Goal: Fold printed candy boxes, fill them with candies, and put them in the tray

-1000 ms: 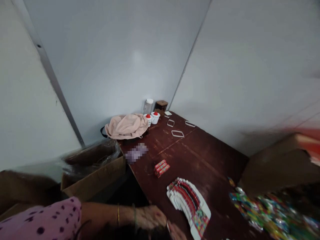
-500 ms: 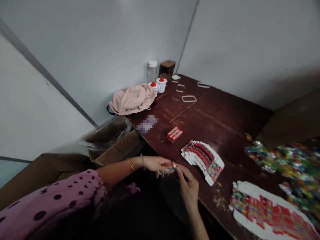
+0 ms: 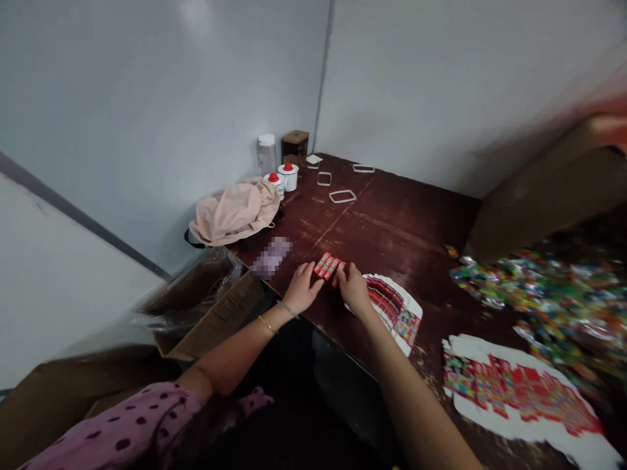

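Small red candy boxes [image 3: 326,266] with colourful prints stand side by side in a group on the dark red table. My left hand [image 3: 300,290] is at their left end, thumb and fingers apart, touching the corner of the group. At the right end, my right hand [image 3: 353,290] has its thumb and fingers on a small red box, pressed against the others; the fingers partly cover it. Just beyond my right wrist lies a fanned stack of flat printed cartons [image 3: 409,320], partly hidden by the forearm.
A second fan of flat cartons [image 3: 519,391] lies at right, beside a heap of wrapped candies [image 3: 553,300] spilling from a cardboard box [image 3: 533,189]. A pink bag [image 3: 238,212], lidded mugs [image 3: 290,177] and a blurred purple item [image 3: 272,256] line the left edge. An open carton [image 3: 210,313] stands below.
Both hands have moved from the table's near edge forward to the group of red boxes. The small box held between them is now at the group's right end. The view has shifted right.
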Motion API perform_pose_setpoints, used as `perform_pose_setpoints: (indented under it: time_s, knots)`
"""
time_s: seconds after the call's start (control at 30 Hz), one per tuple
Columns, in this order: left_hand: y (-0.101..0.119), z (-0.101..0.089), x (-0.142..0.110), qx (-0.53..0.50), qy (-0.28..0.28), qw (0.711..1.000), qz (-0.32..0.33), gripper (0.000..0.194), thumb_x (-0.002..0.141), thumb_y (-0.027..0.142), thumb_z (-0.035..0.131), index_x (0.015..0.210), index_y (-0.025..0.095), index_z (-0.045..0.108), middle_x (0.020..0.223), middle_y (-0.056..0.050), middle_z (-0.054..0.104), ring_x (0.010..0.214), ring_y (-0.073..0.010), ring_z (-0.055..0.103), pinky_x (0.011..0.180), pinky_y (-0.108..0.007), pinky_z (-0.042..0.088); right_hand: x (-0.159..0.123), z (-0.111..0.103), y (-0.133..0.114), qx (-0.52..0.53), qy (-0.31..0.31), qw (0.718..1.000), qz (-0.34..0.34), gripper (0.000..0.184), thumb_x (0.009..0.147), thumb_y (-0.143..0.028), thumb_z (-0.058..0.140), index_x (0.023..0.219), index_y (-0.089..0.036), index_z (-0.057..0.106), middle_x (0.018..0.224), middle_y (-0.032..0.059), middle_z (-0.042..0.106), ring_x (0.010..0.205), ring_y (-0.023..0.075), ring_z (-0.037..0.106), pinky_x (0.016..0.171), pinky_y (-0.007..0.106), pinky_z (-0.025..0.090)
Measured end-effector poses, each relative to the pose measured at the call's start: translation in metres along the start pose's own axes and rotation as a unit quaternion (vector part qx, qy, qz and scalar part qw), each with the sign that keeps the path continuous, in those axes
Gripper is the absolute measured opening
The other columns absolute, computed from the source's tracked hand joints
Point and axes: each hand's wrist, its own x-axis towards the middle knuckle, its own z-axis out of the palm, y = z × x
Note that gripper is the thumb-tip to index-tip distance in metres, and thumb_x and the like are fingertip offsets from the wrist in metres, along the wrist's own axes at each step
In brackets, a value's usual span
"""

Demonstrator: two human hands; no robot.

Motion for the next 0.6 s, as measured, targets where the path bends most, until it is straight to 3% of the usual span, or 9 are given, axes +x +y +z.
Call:
perform_pose_setpoints:
  time_s: [0.13, 0.23, 0.27, 0.33, 0.4, 0.43, 0.5, 0.57, 0.6]
  knots:
    - [-0.022, 0.005, 0.012, -0.013, 0.011, 1.0, 0.004, 0.051, 0.085, 0.025, 0.056, 0.133, 0.015, 0.045, 0.132, -0.017, 0.048, 0.128, -0.0276, 0.044, 0.111, -0.048, 0.033, -0.025, -0.028, 0.026, -0.027, 0.024, 0.998, -0.05, 0.051, 0.09, -0.045, 0.046, 0.128, -0.013, 0.055, 0.134, 0.0195, 0.053, 0.122, 0.0305, 0.051, 0.103, 0.047, 0.041]
    - [-0.019, 0.0, -0.01, -0.007, 0.049, 0.998, 0.023, 0.049, 0.085, 0.026, 0.055, 0.133, 0.018, 0.047, 0.135, -0.015, 0.044, 0.131, -0.0262, 0.04, 0.111, -0.046, 0.032, -0.076, -0.078, 0.083, -0.126, 0.025, 0.984, -0.122, 0.068, 0.08, -0.055, 0.059, 0.136, -0.018, 0.05, 0.14, 0.0166, 0.049, 0.129, 0.0343, 0.045, 0.104, 0.053, 0.039]
    - [-0.014, -0.001, -0.019, -0.018, 0.039, 0.999, 0.027, 0.046, 0.086, 0.027, 0.054, 0.132, 0.02, 0.049, 0.135, -0.013, 0.045, 0.127, -0.0247, 0.044, 0.108, -0.043, 0.036, -0.093, -0.095, 0.104, -0.154, 0.02, 0.98, -0.128, 0.064, 0.081, -0.055, 0.059, 0.132, -0.018, 0.054, 0.136, 0.0167, 0.053, 0.125, 0.0346, 0.049, 0.101, 0.054, 0.042]
    - [0.002, 0.003, -0.037, -0.071, -0.029, 0.997, 0.02, 0.039, 0.087, 0.028, 0.053, 0.125, 0.022, 0.055, 0.131, -0.011, 0.049, 0.112, -0.0209, 0.054, 0.096, -0.037, 0.045, -0.122, -0.121, 0.134, -0.177, 0.007, 0.975, -0.13, 0.043, 0.089, -0.046, 0.051, 0.121, -0.02, 0.062, 0.124, 0.0138, 0.063, 0.113, 0.0299, 0.06, 0.094, 0.049, 0.049]
    - [0.022, 0.018, -0.051, -0.162, -0.147, 0.975, -0.027, 0.033, 0.086, 0.033, 0.055, 0.115, 0.019, 0.061, 0.119, -0.01, 0.058, 0.096, -0.0179, 0.06, 0.084, -0.033, 0.049, -0.144, -0.132, 0.142, -0.179, 0.032, 0.974, -0.135, 0.033, 0.094, -0.036, 0.043, 0.111, -0.021, 0.067, 0.112, 0.0111, 0.069, 0.1, 0.025, 0.066, 0.088, 0.044, 0.053]
    - [0.032, 0.029, -0.056, -0.224, -0.214, 0.948, -0.072, 0.033, 0.085, 0.037, 0.057, 0.112, 0.017, 0.063, 0.112, -0.011, 0.061, 0.09, -0.0176, 0.061, 0.08, -0.032, 0.05, -0.153, -0.132, 0.136, -0.179, 0.056, 0.972, -0.139, 0.032, 0.095, -0.032, 0.042, 0.11, -0.021, 0.068, 0.109, 0.0105, 0.07, 0.097, 0.0239, 0.067, 0.086, 0.042, 0.054]
    - [0.048, 0.052, -0.062, -0.361, -0.336, 0.849, -0.187, 0.039, 0.082, 0.044, 0.061, 0.108, 0.014, 0.063, 0.103, -0.012, 0.065, 0.085, -0.0185, 0.063, 0.075, -0.033, 0.05, -0.173, -0.123, 0.111, -0.171, 0.079, 0.968, -0.168, 0.028, 0.093, -0.027, 0.046, 0.111, -0.022, 0.067, 0.107, 0.0096, 0.07, 0.096, 0.0234, 0.066, 0.084, 0.041, 0.054]
    - [0.058, 0.072, -0.066, -0.461, -0.396, 0.745, -0.274, 0.043, 0.076, 0.046, 0.067, 0.101, 0.012, 0.064, 0.096, -0.012, 0.067, 0.08, -0.0176, 0.063, 0.073, -0.032, 0.049, -0.191, -0.11, 0.08, -0.146, 0.032, 0.964, -0.218, 0.025, 0.091, -0.023, 0.051, 0.111, -0.025, 0.067, 0.108, 0.0074, 0.07, 0.098, 0.0232, 0.064, 0.083, 0.04, 0.053]
    - [0.06, 0.08, -0.069, -0.484, -0.398, 0.723, -0.293, 0.041, 0.072, 0.044, 0.071, 0.096, 0.011, 0.065, 0.091, -0.01, 0.067, 0.075, -0.0157, 0.062, 0.071, -0.029, 0.048, -0.199, -0.105, 0.066, -0.126, 0.001, 0.964, -0.235, 0.025, 0.091, -0.022, 0.053, 0.111, -0.026, 0.067, 0.108, 0.0063, 0.07, 0.099, 0.0231, 0.063, 0.083, 0.04, 0.052]
